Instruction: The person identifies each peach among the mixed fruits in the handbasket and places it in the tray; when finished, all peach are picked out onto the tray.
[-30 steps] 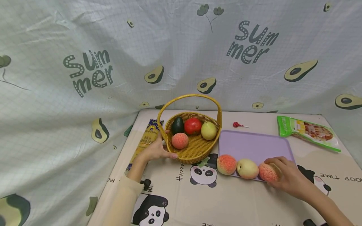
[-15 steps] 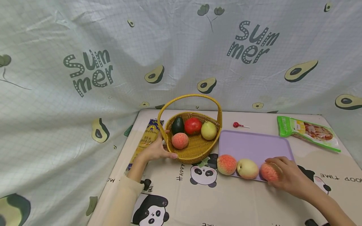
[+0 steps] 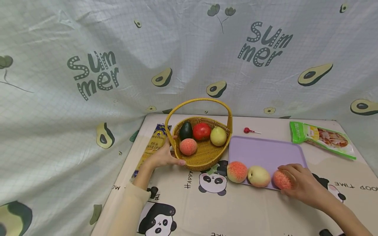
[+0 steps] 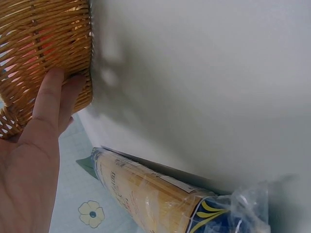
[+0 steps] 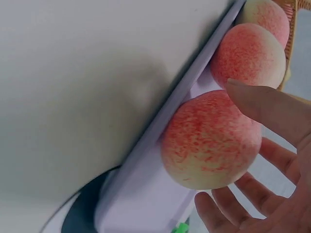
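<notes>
My left hand (image 3: 162, 156) lies against the left side of a wicker basket (image 3: 203, 160), thumb extended toward the front rim. In the left wrist view its fairly straight fingers (image 4: 48, 97) touch the woven wall. An avocado (image 3: 186, 131), a red round fruit (image 3: 201, 131), a pale yellow pear (image 3: 218, 136) and a peach (image 3: 188, 147) sit inside. My right hand (image 3: 304, 185) holds a pink peach (image 5: 211, 141) at the front edge of the purple tray (image 3: 265, 150), thumb on one side, curved fingers on the other. Beside it are a pale peach (image 3: 259, 176) and another pink peach (image 3: 237, 172).
A bag of pasta (image 3: 152, 146) lies left of the basket, behind my left wrist. A red lollipop (image 3: 247, 130) rests behind the tray. At the back right is a green food packet (image 3: 325, 137). A printed curtain (image 3: 189, 65) hangs along the table's back edge.
The peach at my right hand has turned and shifted slightly right, away from the pale peach. My left hand and the basket have stayed in place.
</notes>
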A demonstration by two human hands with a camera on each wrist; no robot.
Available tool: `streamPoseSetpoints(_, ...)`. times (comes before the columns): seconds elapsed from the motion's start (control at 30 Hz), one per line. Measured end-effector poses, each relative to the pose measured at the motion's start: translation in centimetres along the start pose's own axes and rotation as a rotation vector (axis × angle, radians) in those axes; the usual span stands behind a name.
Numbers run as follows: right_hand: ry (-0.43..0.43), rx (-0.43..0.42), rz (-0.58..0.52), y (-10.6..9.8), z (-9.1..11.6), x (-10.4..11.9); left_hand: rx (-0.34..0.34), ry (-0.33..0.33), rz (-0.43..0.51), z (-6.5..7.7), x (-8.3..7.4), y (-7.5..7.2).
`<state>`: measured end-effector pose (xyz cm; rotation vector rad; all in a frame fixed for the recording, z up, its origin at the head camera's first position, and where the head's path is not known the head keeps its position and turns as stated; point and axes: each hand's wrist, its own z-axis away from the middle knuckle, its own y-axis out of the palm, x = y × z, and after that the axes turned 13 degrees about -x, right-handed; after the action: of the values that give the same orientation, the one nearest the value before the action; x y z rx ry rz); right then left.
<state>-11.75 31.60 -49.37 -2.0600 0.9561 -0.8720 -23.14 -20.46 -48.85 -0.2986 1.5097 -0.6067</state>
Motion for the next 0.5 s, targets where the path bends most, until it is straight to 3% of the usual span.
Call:
streamPoseSetpoints(0.2, 0.021, 0.022, -0.062, -1.0, -2.6, 1.5, 0.000, 0.002, 0.001, 0.0, 0.0, 0.0)
streamPoseSetpoints(0.5, -0.009, 0.188, -0.165, -0.8, -11.9, 8.6, -0.003, 0.009, 0.012, -0.1, 0.0, 0.0)
